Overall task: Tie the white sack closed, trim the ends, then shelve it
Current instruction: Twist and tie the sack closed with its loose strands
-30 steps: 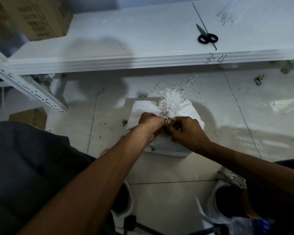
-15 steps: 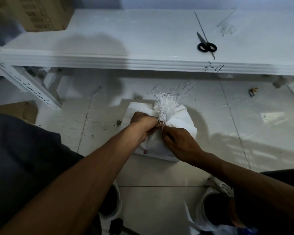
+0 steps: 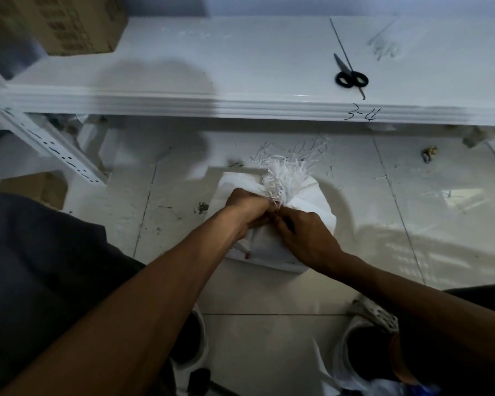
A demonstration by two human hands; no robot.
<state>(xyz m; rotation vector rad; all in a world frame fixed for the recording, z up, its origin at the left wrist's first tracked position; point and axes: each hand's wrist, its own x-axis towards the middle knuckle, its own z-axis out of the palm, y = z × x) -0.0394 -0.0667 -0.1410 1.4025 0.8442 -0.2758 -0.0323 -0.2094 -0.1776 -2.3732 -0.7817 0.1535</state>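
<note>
On the tiled floor (image 3: 269,295), just in front of the shelf (image 3: 240,107), sits the white sack (image 3: 306,201), upright, neck bunched, frayed tuft (image 3: 286,178) fanning up and away from the person. Loose white strands (image 3: 303,147) lie on the tiles behind it.

Left hand (image 3: 247,210) is clenched around the neck right under the tuft. Right hand (image 3: 306,232) meets it from the other side, fingers (image 3: 283,221) curled in at the same spot, pinched on the neck or a tie; can't tell which, the tie itself isn't visible. Judgement: tying step, knot being worked, not trimmed yet.

Handling, as a guess:
- woven plastic cloth, soft and creased, dents under the hands; contents give it a boxy base, so it's probably moderately full, weight unknown
- weave looks slick, so cinch tight below the tuft or the tie may slide off
- frayed ends shed, expect more strands when cut
- for shelving, grab the neck below the knot with one hand, support the base with the other; lifting by the tuft alone risks pulling threads

Scissors (image 3: 350,77) with black handles lie on the shelf top, well apart from the sack, up and to the right.

Writing: "3-4" handwritten (image 3: 362,115) on the shelf's front edge. Cardboard box (image 3: 63,21) on the shelf's left end has print, too blurred to read. Small red mark (image 3: 247,255) low on the sack, unreadable.
</note>
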